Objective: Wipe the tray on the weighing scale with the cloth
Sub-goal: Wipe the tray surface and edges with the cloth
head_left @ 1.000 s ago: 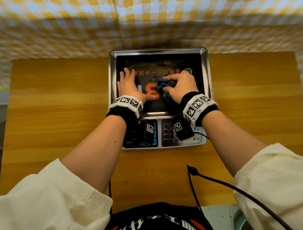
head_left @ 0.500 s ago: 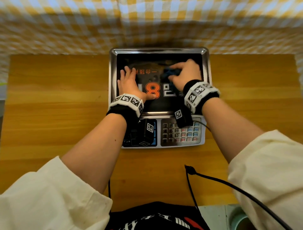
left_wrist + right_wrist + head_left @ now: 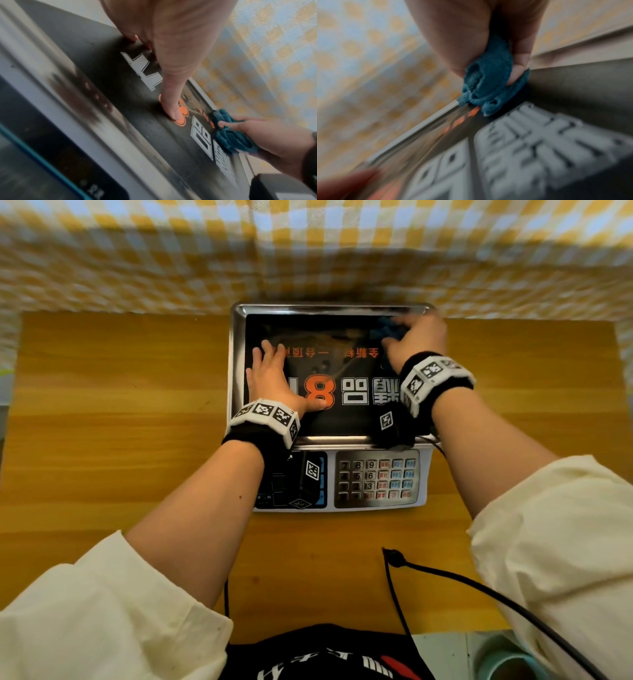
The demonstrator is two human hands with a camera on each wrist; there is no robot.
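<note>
A steel tray (image 3: 237, 361) with a black printed liner sits on top of the weighing scale (image 3: 424, 474). My right hand (image 3: 416, 338) grips a bunched blue cloth (image 3: 390, 332) and presses it onto the tray's far right corner. The cloth (image 3: 235, 140) shows between the fingers, and the cloth (image 3: 486, 83) touches the tray beside its far rim. My left hand (image 3: 274, 378) lies flat on the tray's left side, fingers straight, its thumb (image 3: 171, 108) on the orange print.
The scale stands at the back middle of a wooden table (image 3: 120, 422), against a yellow checked cloth (image 3: 308, 251). Its keypad (image 3: 376, 479) faces me. A black cable (image 3: 479, 590) runs over the near right of the table. A pale green cup (image 3: 503, 662) sits below the table edge.
My right hand has slid the cloth from the tray's middle toward the far right corner. The left hand has stayed flat where it was.
</note>
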